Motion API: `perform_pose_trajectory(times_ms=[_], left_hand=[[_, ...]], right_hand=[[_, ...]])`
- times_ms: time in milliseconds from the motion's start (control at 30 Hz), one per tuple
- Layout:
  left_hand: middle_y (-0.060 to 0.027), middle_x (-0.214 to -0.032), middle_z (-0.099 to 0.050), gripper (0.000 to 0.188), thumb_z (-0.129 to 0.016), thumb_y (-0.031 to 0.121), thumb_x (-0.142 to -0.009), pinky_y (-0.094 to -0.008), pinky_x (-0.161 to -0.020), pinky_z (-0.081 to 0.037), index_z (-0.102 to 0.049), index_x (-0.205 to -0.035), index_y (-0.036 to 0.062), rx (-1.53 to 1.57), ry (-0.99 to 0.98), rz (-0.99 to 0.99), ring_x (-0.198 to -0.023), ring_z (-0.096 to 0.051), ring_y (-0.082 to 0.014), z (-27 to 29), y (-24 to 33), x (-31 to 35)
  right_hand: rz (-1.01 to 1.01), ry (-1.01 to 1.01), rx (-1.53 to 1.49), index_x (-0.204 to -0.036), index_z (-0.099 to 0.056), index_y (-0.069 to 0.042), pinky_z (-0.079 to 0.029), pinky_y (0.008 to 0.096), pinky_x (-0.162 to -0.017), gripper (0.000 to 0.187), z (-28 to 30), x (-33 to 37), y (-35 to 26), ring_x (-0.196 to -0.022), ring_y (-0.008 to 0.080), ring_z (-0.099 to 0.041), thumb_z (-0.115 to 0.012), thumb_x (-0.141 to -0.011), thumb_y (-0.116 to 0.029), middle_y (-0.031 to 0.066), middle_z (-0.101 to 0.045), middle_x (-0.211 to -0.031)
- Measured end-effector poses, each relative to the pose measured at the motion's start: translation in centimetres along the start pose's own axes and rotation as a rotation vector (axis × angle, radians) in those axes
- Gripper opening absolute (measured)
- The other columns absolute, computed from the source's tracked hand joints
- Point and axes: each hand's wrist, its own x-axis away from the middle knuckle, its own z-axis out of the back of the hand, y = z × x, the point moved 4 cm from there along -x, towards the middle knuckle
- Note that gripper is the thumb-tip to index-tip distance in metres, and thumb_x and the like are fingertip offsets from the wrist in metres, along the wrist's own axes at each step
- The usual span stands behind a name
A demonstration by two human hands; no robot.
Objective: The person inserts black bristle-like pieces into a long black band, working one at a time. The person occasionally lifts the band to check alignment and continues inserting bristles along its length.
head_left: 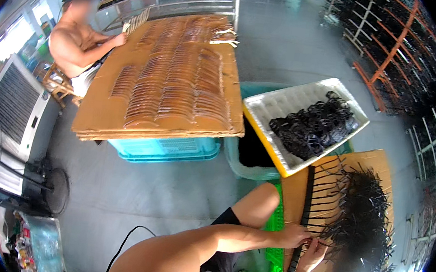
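A long black bar (308, 193) lies along the left side of a cardboard sheet, with several thin black curved pieces (326, 194) sticking out sideways from it in a row. My left hand (295, 236) is closed at this bar, its fingertips beside the row; what they pinch is too small to make out. Close by, my right hand (314, 254) pinches the end of one thin black piece. To the right of both hands lies a large heap of loose thin black pieces (364, 215), partly blurred.
A white foam box (253, 105) holding black looped parts stands beyond the cardboard (292, 194). A green plastic crate (276, 222) shows beneath it. Ahead left, a cardboard-topped table (97, 120) carries rows of brown curved pieces; another person (76, 41) sits there. Racks (391, 53) stand far right.
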Motion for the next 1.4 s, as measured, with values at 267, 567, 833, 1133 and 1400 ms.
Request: perform_pose_trajectory(times_ms=[267,567,833,1133,1400], left_hand=[[-0.0128,-0.078,-0.061,0.015,-0.068,0.018,-0.080,-0.0467,-0.063,-0.051,-0.061,-0.085,0.0060,-0.026,-0.030,0.017,-0.074,-0.063,-0.0351,-0.2,-0.5,0.1],[-0.0182,-0.077,-0.064,0.023,-0.060,0.025,-0.086,-0.0517,-0.063,-0.049,-0.063,-0.076,0.0050,-0.125,-0.199,0.204,-0.070,-0.063,-0.0375,-0.5,0.2,0.6],[-0.0106,-0.070,-0.070,0.017,-0.069,0.021,-0.082,-0.0391,-0.054,-0.054,-0.068,-0.078,0.0052,-0.199,-0.042,0.132,-0.061,-0.068,-0.0280,3.2,1.5,-1.4],[-0.0142,-0.070,-0.065,0.017,-0.056,0.021,-0.086,-0.0473,-0.055,-0.052,-0.064,-0.085,0.0056,-0.276,-0.249,0.075,-0.063,-0.064,-0.0350,0.1,2.4,1.4],[-0.0213,-0.069,-0.065,0.020,-0.062,0.023,-0.087,-0.0513,-0.060,-0.053,-0.067,-0.093,0.0045,0.002,-0.227,0.197,-0.064,-0.066,-0.0374,-2.0,3.3,2.0]], right_hand=[[0.172,0.001,0.408,-0.086,-0.058,0.001,-0.048,0.0408,-0.057,0.016,-0.9,0.2,-3.7,-0.061,0.0353,-0.061,-0.060,-0.092,-0.014,0.0197,-0.064,-0.073],[-0.181,-0.207,0.191,-0.102,-0.065,0.000,-0.048,0.0303,-0.068,0.019,5.6,-2.9,2.2,-0.076,0.0133,-0.058,-0.065,-0.089,-0.014,0.0071,-0.064,-0.081],[-0.159,-0.116,0.386,-0.110,-0.065,-0.004,-0.052,0.0383,-0.077,0.025,4.8,-5.6,2.8,-0.088,0.0319,-0.067,-0.062,-0.089,-0.015,0.0171,-0.069,-0.092],[0.514,-0.354,0.840,-0.121,-0.063,-0.014,-0.047,0.0408,-0.097,0.039,1.3,-10.7,3.1,-0.116,0.0345,-0.055,-0.058,-0.083,-0.008,0.0170,-0.054,-0.130],[-0.080,-0.321,0.579,-0.125,-0.055,0.001,-0.047,0.0399,-0.094,0.033,5.5,-7.5,7.3,-0.116,0.0367,-0.055,-0.046,-0.096,-0.011,0.0198,-0.054,-0.129]])
